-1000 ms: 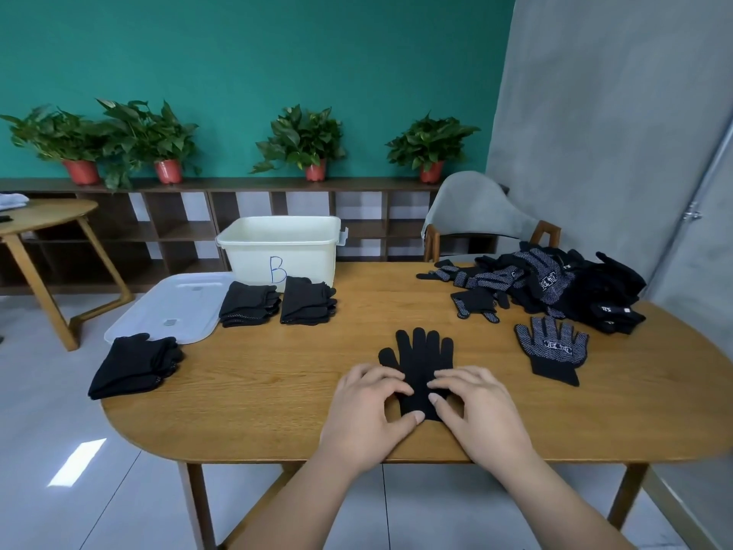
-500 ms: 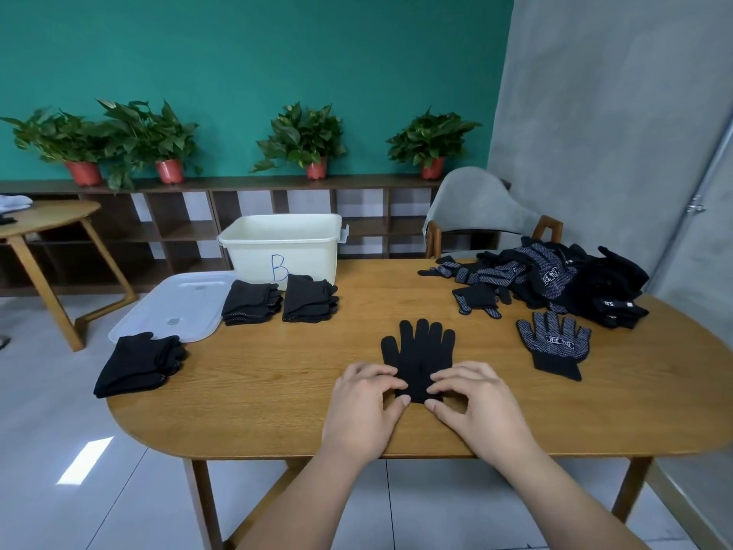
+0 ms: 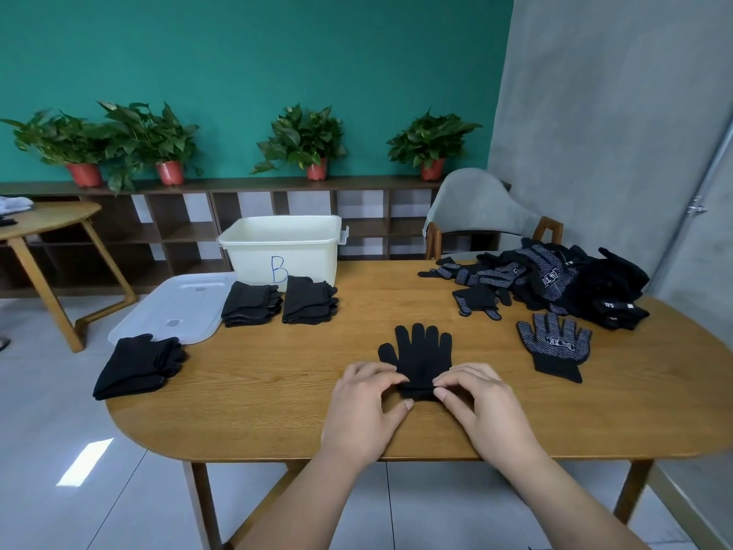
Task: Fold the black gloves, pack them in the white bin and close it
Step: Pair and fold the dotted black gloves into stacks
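Two-handed pinch: left hand (image 3: 365, 410) and right hand (image 3: 484, 410) each nip a near cuff corner of the glove (image 3: 422, 351). It lies flat on the table (image 3: 258, 391), long axis straight away, fingers toward the far edge. Equal reach; bare wood ahead for folding, dotted glove (image 3: 555, 347) well right.

Wooden table (image 3: 277, 394): one black glove (image 3: 421, 353) lying flat, fingers pointing away, cuff pinched by left hand (image 3: 363, 410) and right hand (image 3: 486, 408). White bin (image 3: 283, 254) (marked B), open; lid (image 3: 178, 307) beside it. Three folded stacks (image 3: 252, 304); loose glove pile (image 3: 563, 279) far right.
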Demonstrator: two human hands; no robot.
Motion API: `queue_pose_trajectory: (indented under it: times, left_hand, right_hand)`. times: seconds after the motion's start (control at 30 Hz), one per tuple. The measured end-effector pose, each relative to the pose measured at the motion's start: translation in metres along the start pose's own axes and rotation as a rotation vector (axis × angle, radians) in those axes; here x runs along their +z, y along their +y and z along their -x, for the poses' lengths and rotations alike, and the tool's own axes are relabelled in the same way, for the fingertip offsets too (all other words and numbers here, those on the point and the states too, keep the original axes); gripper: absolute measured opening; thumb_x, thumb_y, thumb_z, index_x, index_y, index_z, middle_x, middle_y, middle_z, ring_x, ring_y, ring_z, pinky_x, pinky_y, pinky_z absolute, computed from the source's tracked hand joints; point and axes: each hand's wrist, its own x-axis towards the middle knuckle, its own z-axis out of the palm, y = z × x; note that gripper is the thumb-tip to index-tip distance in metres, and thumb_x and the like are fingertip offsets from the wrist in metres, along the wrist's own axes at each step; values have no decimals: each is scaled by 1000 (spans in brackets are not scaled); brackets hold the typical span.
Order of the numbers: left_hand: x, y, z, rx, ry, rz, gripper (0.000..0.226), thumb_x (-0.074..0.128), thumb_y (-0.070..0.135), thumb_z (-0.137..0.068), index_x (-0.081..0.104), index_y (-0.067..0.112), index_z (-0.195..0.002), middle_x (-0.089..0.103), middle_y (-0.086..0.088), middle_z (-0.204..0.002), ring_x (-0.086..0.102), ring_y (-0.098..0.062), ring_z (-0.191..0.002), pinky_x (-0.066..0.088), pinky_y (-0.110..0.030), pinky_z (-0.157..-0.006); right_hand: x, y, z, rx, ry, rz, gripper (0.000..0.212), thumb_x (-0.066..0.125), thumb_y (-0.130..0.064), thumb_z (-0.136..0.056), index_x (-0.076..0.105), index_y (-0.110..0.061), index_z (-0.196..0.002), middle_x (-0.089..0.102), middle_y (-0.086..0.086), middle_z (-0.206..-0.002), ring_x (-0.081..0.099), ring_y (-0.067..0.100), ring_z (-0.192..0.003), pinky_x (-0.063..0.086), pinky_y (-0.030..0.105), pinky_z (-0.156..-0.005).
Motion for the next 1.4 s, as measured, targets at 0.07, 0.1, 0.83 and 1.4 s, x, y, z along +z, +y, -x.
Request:
queue_pose_trajectory:
  times: [0.07, 0.1, 0.83, 1.4]
  left_hand:
    - [1, -1, 0, -10, 25, 7, 28, 70, 44, -98, 75, 38, -125, 62, 25, -130, 40, 0, -129, 40, -31, -111]
    - [1, -1, 0, -17, 30, 12, 26, 69, 43, -99, 75, 37, -123, 62, 25, -128, 41, 1, -128, 41, -31, -110]
    - [-4, 4, 5, -73, 5, 246, 40, 72, 26, -100, 65, 44, -135, 67, 28, -113, 59, 12, -113, 44, -6, -96]
    - [0, 0, 6, 49, -98, 106, 36, 61, 34, -105, 63, 37, -141, 52, 30, -135, 54, 4, -123, 44, -16, -104]
  right_hand:
    - [-2, -3, 1, -17, -14, -15, 10, 75, -40, -93, 76, -37, -102, 68, -28, -108, 57, 1, -120, 51, 27, -98]
    - [-3, -4, 1, -21, -27, -19, 14, 75, -45, -92, 76, -38, -104, 67, -29, -111, 56, 1, -122, 49, 25, -99]
    - [-19, -13, -4, 341, 64, -402, 7, 73, -25, -97, 71, -31, -101, 75, -13, -83, 69, 4, -82, 49, 11, -71]
    - [-2, -3, -5, 333, 117, -16, 54, 84, -24, -86, 60, -28, -135, 62, -15, -98, 60, 7, -96, 52, 29, -88]
